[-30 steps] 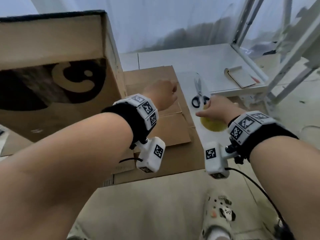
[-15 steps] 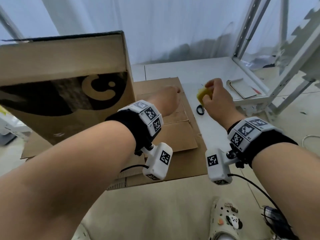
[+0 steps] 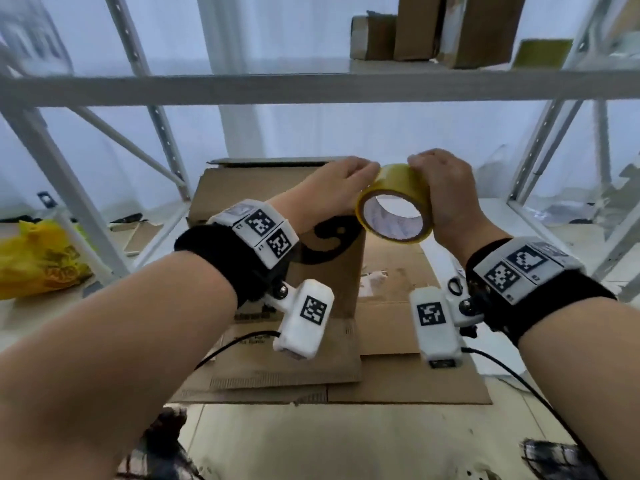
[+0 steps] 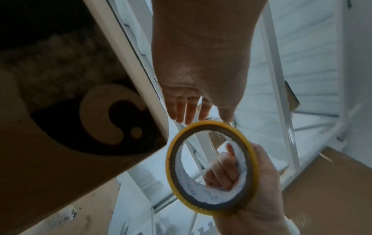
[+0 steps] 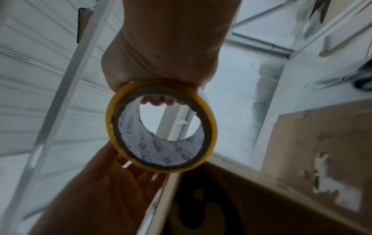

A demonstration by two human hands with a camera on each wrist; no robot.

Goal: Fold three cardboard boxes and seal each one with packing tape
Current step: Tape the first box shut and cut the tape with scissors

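A: From the head camera, where is the tape?
B: Your right hand (image 3: 446, 195) grasps the yellow roll of packing tape (image 3: 394, 206) at its right side, held in the air. Your left hand (image 3: 332, 192) lies with straight fingers against the roll's left edge. Just left and beyond stands the upright brown cardboard box with a black swirl print (image 3: 277, 188), on flattened brown cardboard sheets (image 3: 398, 386). A white metal shelf beam (image 3: 311, 86) crosses above; black-handled scissors (image 3: 454, 286) lie right of the box.

A: And your left wrist camera?
B: Your fingers (image 4: 188, 111) are extended, tips at the roll's (image 4: 211, 168) top rim; the box corner (image 4: 112, 120) sits just left, with open air on the right.

A: The right wrist camera?
B: Your right-hand fingers (image 5: 159, 100) curl through the roll's (image 5: 161, 125) core, clamping it. Your left palm (image 5: 124, 178) is under it, the box edge (image 5: 211, 206) nearby.
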